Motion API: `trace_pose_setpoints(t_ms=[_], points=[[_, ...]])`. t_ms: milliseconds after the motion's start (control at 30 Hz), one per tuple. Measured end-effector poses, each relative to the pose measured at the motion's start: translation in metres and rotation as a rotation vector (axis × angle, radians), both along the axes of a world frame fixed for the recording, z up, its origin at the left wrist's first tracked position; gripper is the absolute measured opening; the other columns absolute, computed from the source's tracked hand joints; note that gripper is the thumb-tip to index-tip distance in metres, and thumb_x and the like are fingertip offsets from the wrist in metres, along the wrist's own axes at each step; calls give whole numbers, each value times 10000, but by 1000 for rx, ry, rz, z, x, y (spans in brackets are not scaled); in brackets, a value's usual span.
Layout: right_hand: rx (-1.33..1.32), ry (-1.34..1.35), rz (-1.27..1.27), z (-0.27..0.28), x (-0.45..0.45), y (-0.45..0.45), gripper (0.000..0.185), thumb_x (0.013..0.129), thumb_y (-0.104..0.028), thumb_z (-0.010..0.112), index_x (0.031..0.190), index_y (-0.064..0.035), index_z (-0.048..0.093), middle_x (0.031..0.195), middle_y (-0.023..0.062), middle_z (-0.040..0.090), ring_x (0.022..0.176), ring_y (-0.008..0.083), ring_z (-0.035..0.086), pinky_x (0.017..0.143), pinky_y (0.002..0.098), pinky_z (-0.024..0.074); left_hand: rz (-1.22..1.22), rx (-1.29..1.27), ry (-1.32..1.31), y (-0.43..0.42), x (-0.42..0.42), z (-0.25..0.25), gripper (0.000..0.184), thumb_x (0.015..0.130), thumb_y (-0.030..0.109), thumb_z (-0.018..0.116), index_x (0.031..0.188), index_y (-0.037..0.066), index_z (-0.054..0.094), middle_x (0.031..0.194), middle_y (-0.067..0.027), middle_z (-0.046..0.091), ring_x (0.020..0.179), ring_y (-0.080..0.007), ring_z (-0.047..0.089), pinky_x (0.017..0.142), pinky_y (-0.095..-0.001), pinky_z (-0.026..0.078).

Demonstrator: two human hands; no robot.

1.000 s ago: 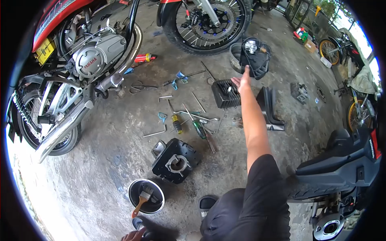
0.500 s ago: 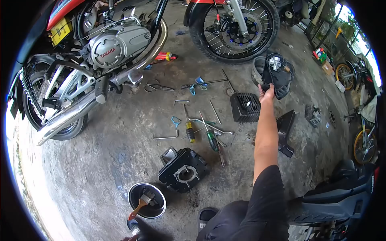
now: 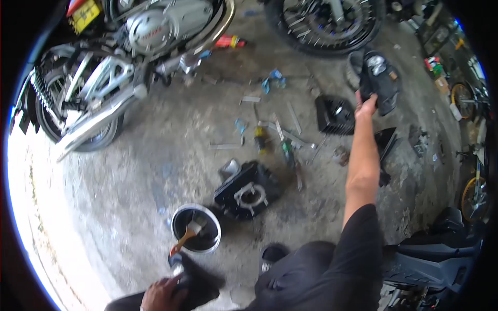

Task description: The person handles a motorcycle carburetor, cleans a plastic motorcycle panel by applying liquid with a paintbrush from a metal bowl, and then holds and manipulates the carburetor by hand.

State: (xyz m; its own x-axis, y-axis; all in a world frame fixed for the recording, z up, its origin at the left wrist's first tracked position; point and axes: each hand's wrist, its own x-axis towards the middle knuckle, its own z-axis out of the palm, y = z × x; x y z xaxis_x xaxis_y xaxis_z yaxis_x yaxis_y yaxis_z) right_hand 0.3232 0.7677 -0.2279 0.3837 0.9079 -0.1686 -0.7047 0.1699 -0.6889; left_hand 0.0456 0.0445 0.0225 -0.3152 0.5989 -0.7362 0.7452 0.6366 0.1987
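Observation:
My right hand, arm stretched far forward, is closed on the near edge of a black plastic cover. A silver carburetor lies on that cover, and a grey round-sided pan is beside it. My left hand rests on my bent leg at the bottom, fingers laid out, holding nothing. In front of it stands a round metal-rimmed bowl with a wooden-handled paintbrush leaning in it. Nearby is a black engine cylinder. A finned black block sits just left of my right hand.
Screwdrivers, wrenches and hex keys lie across the middle floor. A motorcycle stands at the upper left, a spoked front wheel at the top. Another motorcycle's dark bodywork is at the lower right.
The view has tilted down and shifted, so the floor items appear higher and further right. My left hand has come into view on my leg. My right hand still grips the cover.

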Motion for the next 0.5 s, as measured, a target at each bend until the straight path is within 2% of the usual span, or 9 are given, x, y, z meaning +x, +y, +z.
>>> trace_pose_setpoints(t_ms=[33,100,167,267,333,500], points=[[23,-36,0,1,0,2,375,889,-207,589,1210,-31,506,1173,114,520,975,288,572,750,432,633,35,32,-32,10,2,7,432,894,227,608,1307,105,574,1080,-152,656,947,-331,635,834,-396,499],[-40,-46,-1,3,6,5,363,871,-159,558,1182,17,497,1141,162,543,892,312,600,738,448,636,98,38,-13,-1,4,5,434,897,286,610,1307,149,568,1119,-108,634,984,-301,618,902,-377,461],[-44,-38,45,4,13,6,359,865,-144,534,1175,31,497,1125,174,554,884,329,605,738,448,635,86,52,-15,1,5,6,444,896,250,598,1322,132,556,1166,-111,628,1037,-304,603,949,-383,436],[-41,-39,112,17,16,-5,350,870,-163,512,1155,41,519,1104,180,587,895,329,614,751,449,629,92,6,-31,9,7,11,457,893,238,603,1330,119,545,1183,-112,621,1066,-298,591,981,-386,417],[-13,-84,147,5,31,10,408,874,-191,505,1190,65,469,1088,217,605,836,394,649,745,445,639,82,9,-25,6,7,11,457,892,232,603,1331,118,543,1186,-111,619,1066,-296,591,982,-385,418],[-50,-70,184,21,40,-1,429,886,-199,499,1232,51,448,1099,206,608,891,392,643,774,440,631,3,63,35,3,5,16,461,889,209,606,1334,115,537,1190,-109,613,1066,-285,592,986,-383,423]])
